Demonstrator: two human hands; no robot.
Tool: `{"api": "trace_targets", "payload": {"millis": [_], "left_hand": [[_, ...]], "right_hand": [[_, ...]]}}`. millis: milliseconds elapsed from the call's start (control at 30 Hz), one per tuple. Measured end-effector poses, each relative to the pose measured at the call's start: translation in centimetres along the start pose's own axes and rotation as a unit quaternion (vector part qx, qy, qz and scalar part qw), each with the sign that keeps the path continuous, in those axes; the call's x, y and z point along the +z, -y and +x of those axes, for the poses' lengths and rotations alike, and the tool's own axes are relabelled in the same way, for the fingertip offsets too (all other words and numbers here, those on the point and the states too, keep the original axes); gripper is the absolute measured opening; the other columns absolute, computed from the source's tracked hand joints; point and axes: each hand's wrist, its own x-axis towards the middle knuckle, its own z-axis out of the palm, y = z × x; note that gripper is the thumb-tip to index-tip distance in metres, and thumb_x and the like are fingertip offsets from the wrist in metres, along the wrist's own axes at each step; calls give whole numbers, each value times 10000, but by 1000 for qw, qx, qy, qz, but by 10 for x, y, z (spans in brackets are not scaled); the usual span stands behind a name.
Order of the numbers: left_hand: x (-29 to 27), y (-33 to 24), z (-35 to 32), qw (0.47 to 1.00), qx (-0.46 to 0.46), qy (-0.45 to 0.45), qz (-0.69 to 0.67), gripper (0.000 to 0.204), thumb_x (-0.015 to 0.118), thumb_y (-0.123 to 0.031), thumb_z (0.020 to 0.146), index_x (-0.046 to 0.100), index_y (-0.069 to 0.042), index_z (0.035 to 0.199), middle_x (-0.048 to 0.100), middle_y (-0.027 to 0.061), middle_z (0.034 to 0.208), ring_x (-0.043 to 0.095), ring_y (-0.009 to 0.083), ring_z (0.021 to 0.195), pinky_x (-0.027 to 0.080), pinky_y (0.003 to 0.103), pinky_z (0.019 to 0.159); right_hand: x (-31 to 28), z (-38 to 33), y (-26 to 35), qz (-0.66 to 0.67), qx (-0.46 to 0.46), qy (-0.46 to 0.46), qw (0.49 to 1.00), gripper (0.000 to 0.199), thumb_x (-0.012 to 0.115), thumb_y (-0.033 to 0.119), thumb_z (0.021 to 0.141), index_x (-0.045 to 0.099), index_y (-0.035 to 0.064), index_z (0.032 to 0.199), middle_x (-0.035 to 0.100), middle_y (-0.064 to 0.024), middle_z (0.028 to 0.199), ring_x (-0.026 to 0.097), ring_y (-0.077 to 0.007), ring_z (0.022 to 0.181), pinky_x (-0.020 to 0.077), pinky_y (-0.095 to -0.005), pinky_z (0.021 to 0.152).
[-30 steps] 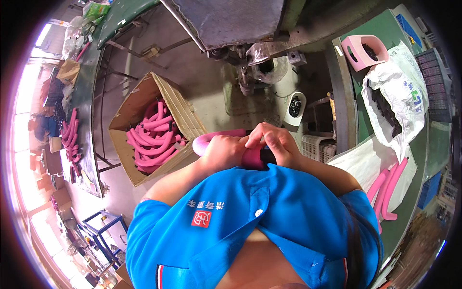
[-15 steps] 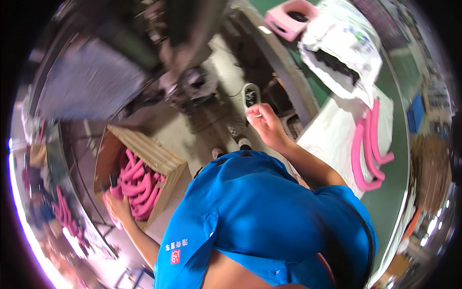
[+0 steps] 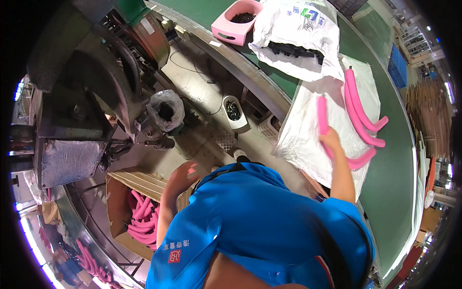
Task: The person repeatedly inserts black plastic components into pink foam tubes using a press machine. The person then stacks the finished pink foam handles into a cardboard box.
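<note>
My right hand [image 3: 331, 139] is closed around the middle of a curved pink foam-covered tube [image 3: 322, 113] above a white sheet [image 3: 303, 127] on the green bench. Two more curved pink tubes [image 3: 357, 113] lie on the sheet just beyond that hand; one shows a dark upper end. My left hand [image 3: 185, 176] hovers in front of my waist, smeared by motion, so its fingers cannot be read. Below and left of it stands a cardboard box [image 3: 139, 180] with several pink tubes [image 3: 143, 219] piled inside.
A white sack [image 3: 298, 53] of black parts and a pink bin [image 3: 231, 26] of small dark pieces stand on the green bench [image 3: 385, 207]. At left looms a dark machine [image 3: 72, 113]. A bag-lined bucket [image 3: 166, 111] and a white tub [image 3: 234, 111] are on the floor.
My left hand has come out of the box toward my waist. My right hand has moved right to the bench and taken hold of a pink tube. The whole view has shifted.
</note>
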Motion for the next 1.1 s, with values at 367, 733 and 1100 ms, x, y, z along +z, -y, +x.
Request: {"api": "trace_targets", "payload": {"millis": [367,733,1100], "left_hand": [[-59,-173,41,868,267,-20,-417,236,708,20,727,602,-2,937,638,30,811,602,113,728,493,252,683],[-85,-186,-113,949,74,-294,-88,512,780,-114,495,643,-14,978,663,99,775,678,231,718,513,299,682],[-39,-138,-95,924,-57,-379,16,374,728,-117,621,613,-38,968,653,142,772,662,308,688,522,353,637]], "right_hand": [[102,-60,257,191,-589,194,761,236,648,222,853,611,18,966,589,-148,1029,564,-284,998,459,-372,864],[65,286,247,-263,-153,-176,936,236,506,177,888,676,77,1016,656,-171,1064,646,-352,960,525,-492,768],[28,149,321,-159,-435,46,885,315,578,304,900,624,-4,950,636,-124,727,622,-256,654,471,-375,617]]}}
